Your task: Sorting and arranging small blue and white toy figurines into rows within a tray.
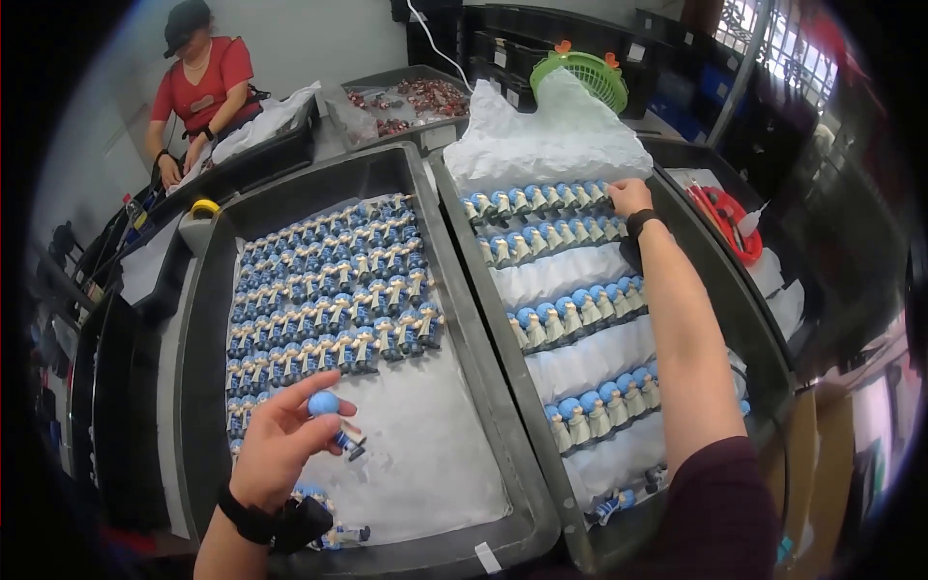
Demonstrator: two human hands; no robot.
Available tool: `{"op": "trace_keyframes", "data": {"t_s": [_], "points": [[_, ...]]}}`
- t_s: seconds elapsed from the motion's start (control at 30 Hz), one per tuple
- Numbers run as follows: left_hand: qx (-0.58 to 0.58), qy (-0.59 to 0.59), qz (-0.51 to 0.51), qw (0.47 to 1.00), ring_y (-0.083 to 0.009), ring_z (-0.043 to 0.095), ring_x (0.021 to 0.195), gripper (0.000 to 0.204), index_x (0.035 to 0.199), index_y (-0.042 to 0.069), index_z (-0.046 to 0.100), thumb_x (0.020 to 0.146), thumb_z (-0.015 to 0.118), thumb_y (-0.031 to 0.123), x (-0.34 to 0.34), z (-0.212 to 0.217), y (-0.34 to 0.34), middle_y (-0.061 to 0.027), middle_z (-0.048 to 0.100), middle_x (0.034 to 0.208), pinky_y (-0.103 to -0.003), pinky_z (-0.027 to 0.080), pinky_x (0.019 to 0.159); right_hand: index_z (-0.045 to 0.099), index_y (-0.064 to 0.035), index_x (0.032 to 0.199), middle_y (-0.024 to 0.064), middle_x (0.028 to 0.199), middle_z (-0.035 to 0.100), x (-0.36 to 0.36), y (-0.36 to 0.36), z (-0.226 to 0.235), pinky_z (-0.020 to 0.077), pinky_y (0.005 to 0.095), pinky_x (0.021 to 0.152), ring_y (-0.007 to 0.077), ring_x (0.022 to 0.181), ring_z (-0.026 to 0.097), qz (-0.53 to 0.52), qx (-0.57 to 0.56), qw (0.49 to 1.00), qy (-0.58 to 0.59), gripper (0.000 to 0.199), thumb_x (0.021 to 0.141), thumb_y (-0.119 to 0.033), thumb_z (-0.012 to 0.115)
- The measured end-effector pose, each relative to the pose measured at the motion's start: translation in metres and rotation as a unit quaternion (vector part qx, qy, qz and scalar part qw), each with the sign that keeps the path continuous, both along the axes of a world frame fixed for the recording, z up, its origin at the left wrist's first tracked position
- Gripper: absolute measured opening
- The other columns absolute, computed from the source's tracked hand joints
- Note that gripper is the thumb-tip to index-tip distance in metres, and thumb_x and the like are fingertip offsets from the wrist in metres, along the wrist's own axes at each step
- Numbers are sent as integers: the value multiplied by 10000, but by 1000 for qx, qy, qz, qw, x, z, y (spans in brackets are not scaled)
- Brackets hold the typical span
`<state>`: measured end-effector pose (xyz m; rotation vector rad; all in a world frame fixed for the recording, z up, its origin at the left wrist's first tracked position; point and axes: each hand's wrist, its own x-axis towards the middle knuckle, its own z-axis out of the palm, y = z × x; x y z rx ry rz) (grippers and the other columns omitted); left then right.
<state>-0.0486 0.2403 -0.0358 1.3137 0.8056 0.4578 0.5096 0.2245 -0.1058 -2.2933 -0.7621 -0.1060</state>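
Observation:
Above the left tray, my left hand (pixel 280 435) pinches a small figurine (pixel 325 403) by its round blue head, with the dark blue and white body hanging below the thumb. My right hand (pixel 631 197) reaches to the far right end of the back row in the right tray, its fingers closed on a figurine there that they mostly hide. Rows of similar blue-haired figurines with pale capes (pixel 580 309) stand in the right tray. Several packed rows of figurines (pixel 329 280) fill the far part of the left tray.
White sheeting lines the left black tray (pixel 474 387) and the right black tray (pixel 527 454). Loose figurines (pixel 611 505) lie at the near end of the right tray. Behind are a green basket (pixel 585 77) and a tray of reddish parts (pixel 425 97). A co-worker (pixel 203 87) works at the far left.

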Motion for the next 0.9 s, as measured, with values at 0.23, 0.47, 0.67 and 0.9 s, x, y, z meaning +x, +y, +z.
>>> {"op": "trace_keyframes", "data": {"t_s": [0.23,0.47,0.67,0.9], "points": [[-152,-136,-48,978,-179,513,938,405,1251,-35,313,864,408,34,5,-4,5,-107,500,1050,-317,447,845,592,1,951,116,849,620,-64,-16,59,454,281,700,185,766,588,143,159,968,-131,257,737,-138,557],[-104,-186,-26,977,-123,572,817,333,1189,10,422,876,451,123,-13,-12,4,-61,569,923,-240,487,752,480,3,1095,100,1016,551,-327,-50,108,456,265,760,168,903,556,525,72,781,331,339,802,-147,559],[-73,-180,-41,980,-138,579,808,302,1132,-10,464,877,455,152,-4,-11,-1,-86,574,916,-238,492,729,460,48,1074,125,923,580,-385,-77,104,486,259,722,146,806,580,522,-9,715,465,340,810,-130,576],[-127,-246,-61,959,-196,588,829,288,1095,-49,484,879,430,135,-8,-10,1,-139,570,946,-277,487,766,502,45,1025,106,894,583,-383,-75,98,497,265,724,159,798,597,502,39,721,475,286,825,-153,555]]}}
